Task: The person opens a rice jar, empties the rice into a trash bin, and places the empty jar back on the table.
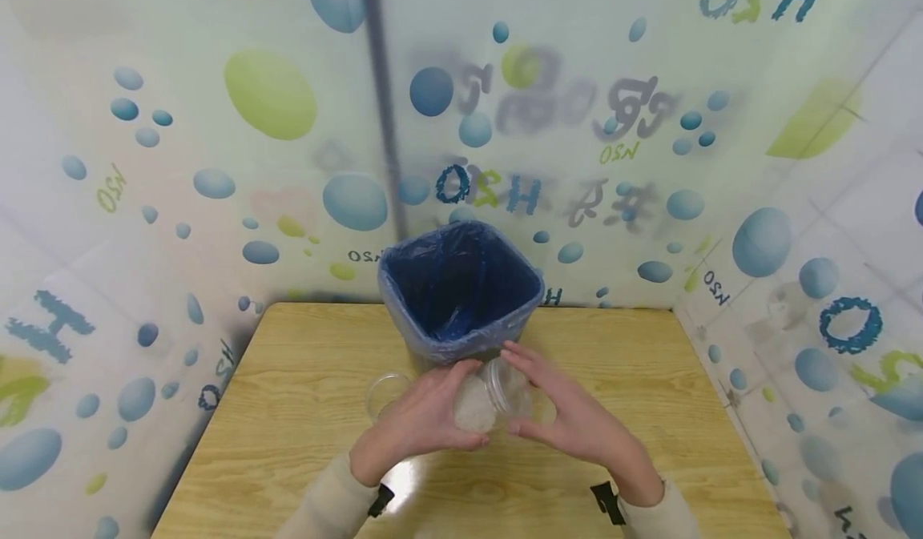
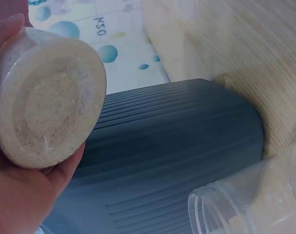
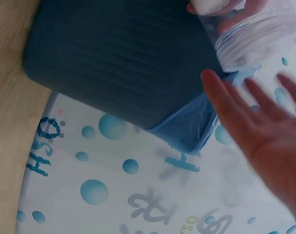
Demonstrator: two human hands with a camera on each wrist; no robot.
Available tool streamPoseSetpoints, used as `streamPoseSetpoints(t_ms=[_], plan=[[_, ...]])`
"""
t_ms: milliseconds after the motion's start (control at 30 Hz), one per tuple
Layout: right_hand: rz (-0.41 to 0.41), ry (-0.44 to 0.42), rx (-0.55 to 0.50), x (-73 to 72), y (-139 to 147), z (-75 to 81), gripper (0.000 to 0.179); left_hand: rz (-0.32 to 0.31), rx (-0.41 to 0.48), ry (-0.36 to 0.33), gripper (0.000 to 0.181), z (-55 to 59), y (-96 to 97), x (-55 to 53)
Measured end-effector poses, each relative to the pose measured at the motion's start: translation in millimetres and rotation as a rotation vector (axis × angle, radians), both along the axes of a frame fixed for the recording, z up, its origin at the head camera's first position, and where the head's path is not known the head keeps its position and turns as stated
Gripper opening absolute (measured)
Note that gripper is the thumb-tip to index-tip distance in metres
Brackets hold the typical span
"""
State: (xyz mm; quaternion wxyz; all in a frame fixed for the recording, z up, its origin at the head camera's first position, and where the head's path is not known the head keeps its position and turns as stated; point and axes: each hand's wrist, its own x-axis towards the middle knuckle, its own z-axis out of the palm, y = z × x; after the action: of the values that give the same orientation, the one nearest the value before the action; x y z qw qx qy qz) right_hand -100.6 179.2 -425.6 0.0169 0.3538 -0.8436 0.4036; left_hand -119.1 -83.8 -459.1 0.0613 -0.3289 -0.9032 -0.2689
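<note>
My left hand (image 1: 425, 419) grips a clear plastic jar (image 1: 473, 407) of whitish, grain-like contents. The jar is tilted, its clear ringed end towards the right hand. In the left wrist view the jar's round base (image 2: 52, 102) faces the camera, with the pale contents packed against it. My right hand (image 1: 573, 419) is held beside the ringed end, fingers and thumb spread. The right wrist view shows those fingers (image 3: 245, 122) apart from the ringed end (image 3: 260, 39). Just beyond both hands stands a bin (image 1: 404, 315) lined with a blue bag.
A second clear container (image 2: 274, 195) stands on the wooden table (image 1: 288, 411), left of the bin, partly behind my left hand in the head view. Patterned walls (image 1: 274, 195) enclose the table at the back and sides. The bin stands near the back wall.
</note>
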Motion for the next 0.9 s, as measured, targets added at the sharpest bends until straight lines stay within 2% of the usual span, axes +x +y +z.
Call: streamPoseSetpoints(t_ms=[100, 200, 333, 500, 600, 900], plan=[[-0.183, -0.047, -0.034, 2.0, -6, 1.0, 0.069, 0.014, 0.013, 0.034, 0.096, -2.9, 1.5, 0.1], [-0.33, -0.078, 0.025, 2.6, -14, 2.5, 0.068, 0.035, 0.025, 0.065, 0.095, -5.8, 3.6, 0.9], [-0.404, -0.134, 0.145, 1.3, -25, 3.9, 0.077, 0.052, 0.018, 0.134, 0.095, -8.5, 6.7, 2.1], [-0.43, -0.179, 0.199, 2.6, -32, 8.1, 0.08, 0.059, -0.001, 0.207, 0.098, -10.1, 9.1, 2.6], [-0.417, -0.187, 0.178, 3.9, -31, 10.4, 0.079, 0.059, -0.004, 0.223, 0.1, -9.6, 9.0, 3.0], [-0.247, -0.213, 0.046, 4.0, -20, 9.4, 0.078, 0.042, 0.0, 0.23, 0.099, -6.8, 6.9, 4.2]])
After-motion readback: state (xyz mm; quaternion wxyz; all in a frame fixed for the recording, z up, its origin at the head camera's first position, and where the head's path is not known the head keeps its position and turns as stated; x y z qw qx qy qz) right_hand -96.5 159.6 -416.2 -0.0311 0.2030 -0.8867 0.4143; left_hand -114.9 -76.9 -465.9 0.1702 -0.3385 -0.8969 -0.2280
